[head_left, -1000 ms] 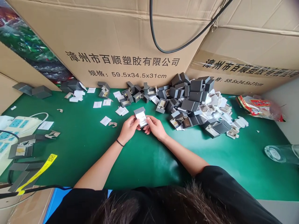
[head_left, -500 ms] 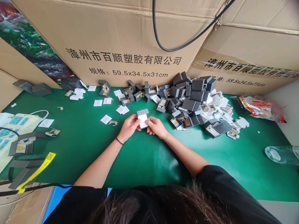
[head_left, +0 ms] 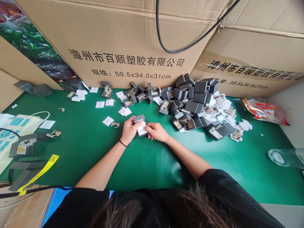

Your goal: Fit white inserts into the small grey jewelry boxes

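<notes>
A small dark-grey hinged box (head_left: 139, 119) with a white inside is held over the green tabletop, its lid raised. My left hand (head_left: 129, 130) is closed around its left side, thumb on the inside. From the right, my right hand (head_left: 156, 131) pinches the box's edge, its fingertips at the white card or insert (head_left: 142, 129). Just left of my left hand lie a white printed card (head_left: 108, 121) and a torn bit of brown cardboard (head_left: 115, 125). Beyond the hands, an open grey box (head_left: 165, 106) rests at the edge of a pile.
Grey boxes (head_left: 200, 97) and white paper pieces (head_left: 228, 118) are heaped back right. Large cartons (head_left: 133, 38) line the back. A power strip (head_left: 17, 125) and yellow tag (head_left: 47, 166) are left; a glass (head_left: 286, 157) and red packet (head_left: 263, 110) are right.
The box has moved slightly left and down and is tilted now. My left hand has shifted with it, and my right hand has moved a little left along its edge.
</notes>
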### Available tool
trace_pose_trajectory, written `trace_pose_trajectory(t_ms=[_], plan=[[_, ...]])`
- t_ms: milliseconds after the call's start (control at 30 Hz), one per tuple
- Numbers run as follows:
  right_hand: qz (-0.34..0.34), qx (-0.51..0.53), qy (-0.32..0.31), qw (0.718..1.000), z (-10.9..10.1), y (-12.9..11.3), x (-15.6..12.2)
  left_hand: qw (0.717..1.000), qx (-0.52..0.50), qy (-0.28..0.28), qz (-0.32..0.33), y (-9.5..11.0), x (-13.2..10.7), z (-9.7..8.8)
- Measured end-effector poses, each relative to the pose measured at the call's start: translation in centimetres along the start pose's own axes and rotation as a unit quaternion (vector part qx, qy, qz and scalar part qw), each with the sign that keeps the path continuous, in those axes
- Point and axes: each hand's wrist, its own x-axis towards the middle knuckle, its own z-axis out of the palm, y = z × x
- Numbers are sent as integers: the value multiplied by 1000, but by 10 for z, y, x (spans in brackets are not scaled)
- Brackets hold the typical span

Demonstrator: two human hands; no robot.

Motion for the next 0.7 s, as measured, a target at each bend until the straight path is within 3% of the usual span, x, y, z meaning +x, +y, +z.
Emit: trace_pose_trajectory(t_ms=[433, 700], plan=[[-5, -18, 9, 1000, 1, 3, 2, 999, 31, -23, 37, 2, -1, 1], [-18, -29, 8, 999, 0, 0, 0, 1000, -4, -6, 11, 0, 0, 0]])
